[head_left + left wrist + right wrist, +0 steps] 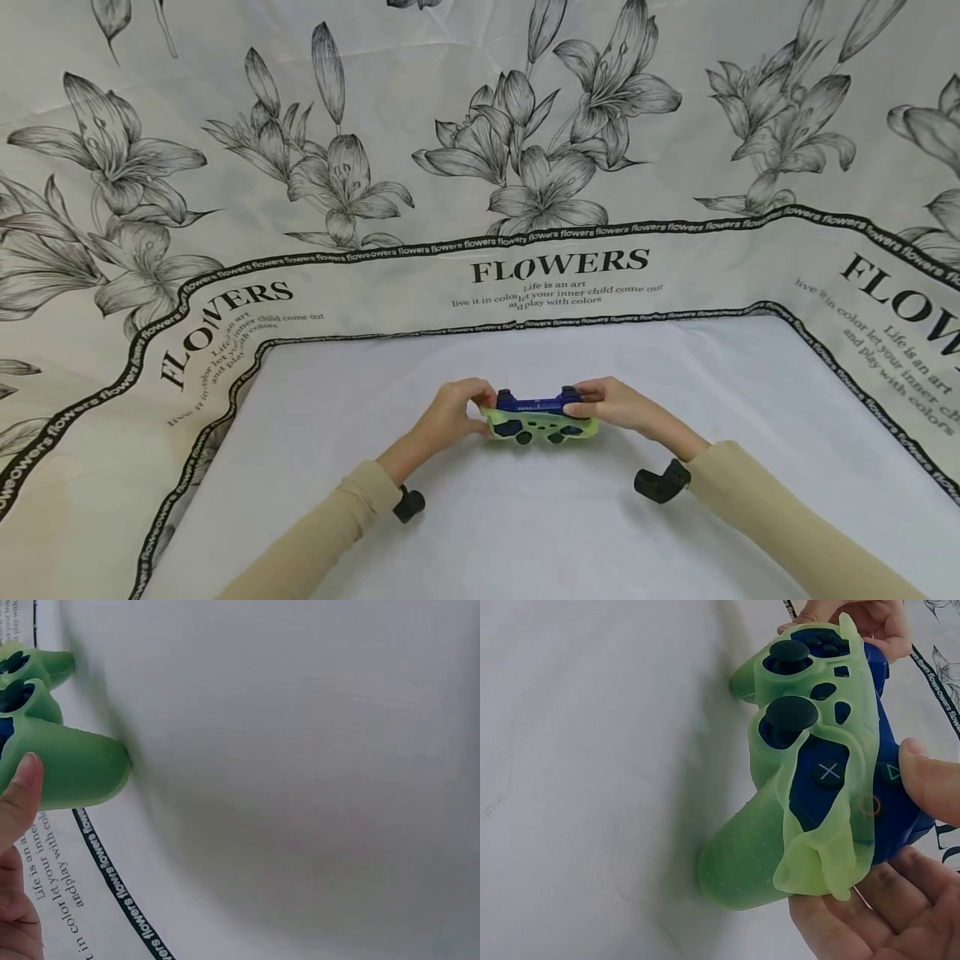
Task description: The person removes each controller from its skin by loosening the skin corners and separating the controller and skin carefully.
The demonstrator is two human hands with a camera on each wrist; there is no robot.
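A blue game controller (900, 814) sits partly inside a translucent green silicone sleeve (742, 851). Its black thumbsticks poke up through the sleeve's holes, seen in the right wrist view. Around the circle button the sleeve's edge is bunched and folded, leaving the controller's upper side bare. My left hand (447, 410) grips the left end, its thumb against the green handle in the left wrist view. At the opposite end my right hand (621, 407) holds the controller, thumb on the bare blue face beside the triangle button and fingers underneath.
A white cloth (510, 525) covers the work surface. Behind it rises a flower-printed fabric backdrop (375, 292) with a black lettered border. Black wrist devices (662, 482) stick out from both sleeve cuffs, close over the cloth.
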